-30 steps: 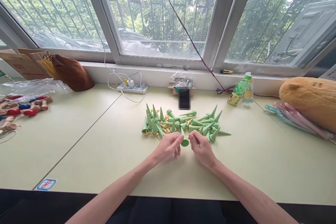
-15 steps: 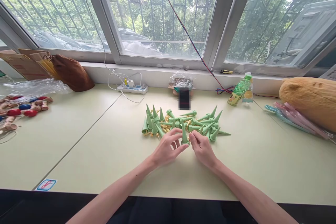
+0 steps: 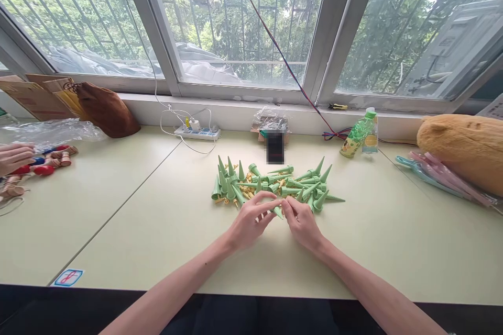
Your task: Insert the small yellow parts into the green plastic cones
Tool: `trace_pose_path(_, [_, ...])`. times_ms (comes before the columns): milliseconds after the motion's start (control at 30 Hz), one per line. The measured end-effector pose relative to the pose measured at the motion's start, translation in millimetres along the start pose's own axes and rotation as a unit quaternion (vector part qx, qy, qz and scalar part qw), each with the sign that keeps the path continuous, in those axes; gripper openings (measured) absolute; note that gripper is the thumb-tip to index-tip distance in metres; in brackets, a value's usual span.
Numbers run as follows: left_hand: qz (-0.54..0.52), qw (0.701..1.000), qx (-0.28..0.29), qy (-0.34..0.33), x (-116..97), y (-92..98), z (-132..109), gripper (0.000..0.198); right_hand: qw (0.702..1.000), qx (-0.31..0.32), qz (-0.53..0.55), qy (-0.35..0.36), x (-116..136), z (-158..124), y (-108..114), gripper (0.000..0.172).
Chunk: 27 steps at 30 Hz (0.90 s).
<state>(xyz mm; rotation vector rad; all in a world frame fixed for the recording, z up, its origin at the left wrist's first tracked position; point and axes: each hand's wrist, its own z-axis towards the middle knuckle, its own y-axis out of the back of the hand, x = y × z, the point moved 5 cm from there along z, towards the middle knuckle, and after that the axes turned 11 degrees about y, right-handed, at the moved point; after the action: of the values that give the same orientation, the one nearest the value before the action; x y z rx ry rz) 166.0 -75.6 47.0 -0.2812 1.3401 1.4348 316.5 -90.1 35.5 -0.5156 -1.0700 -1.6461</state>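
Note:
My left hand (image 3: 251, 220) is closed around a green plastic spike (image 3: 277, 212), whose pointed end tilts down and towards me; the fingers hide its wide end. Right beside it, my right hand (image 3: 303, 222) is pinched, thumb and index fingertips meeting at the left hand's fingertips. What the pinch holds, if anything, is hidden. Just beyond both hands lies a heap of green spikes (image 3: 223, 182), some standing on their wide ends and others on their sides. Small yellow plastic parts (image 3: 247, 188) are scattered among them.
At the left edge another person's hand (image 3: 15, 158) reaches over red and blue wooden toys (image 3: 44, 169). A power strip (image 3: 198, 132), a dark pixelated block (image 3: 275, 147) and a green-capped bottle (image 3: 358, 133) stand towards the window. A plush toy (image 3: 461, 146) lies at right.
The spike in my left hand has turned from upright to tip-down, and my left fingers have closed over it. Another person's hand has come in at the left edge.

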Motion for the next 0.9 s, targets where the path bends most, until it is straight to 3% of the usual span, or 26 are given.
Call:
trace_pose_path(100, [-0.005, 1.000, -0.013, 0.017, -2, 1.1, 1, 0.036, 1.000, -0.020, 0.016, -0.012, -2, -1, 0, 0.042])
trace_pose_path(300, [-0.069, 0.988, -0.084, 0.112, -2, 11.2, 6, 0.023, 0.993, -0.080, 0.063, -0.050, -10, -4, 5, 0.040])
trace_pose_path(400, [-0.076, 0.986, -0.052, 0.142, 0, 9.8, 7, 0.036, 0.993, -0.087, 0.068, -0.043, -11, -5, 7, 0.039])
trace_pose_path(567, [-0.049, 0.992, 0.042, 0.106, 0, -1.2, 4, 0.050, 0.998, -0.031, 0.056, 0.000, -4, -4, 3, 0.036])
trace_pose_path(900, [-0.130, 0.974, 0.087, 0.165, 5, -3.8, 4, 0.047, 0.998, -0.018, 0.067, 0.000, -4, -1, 1, 0.037])
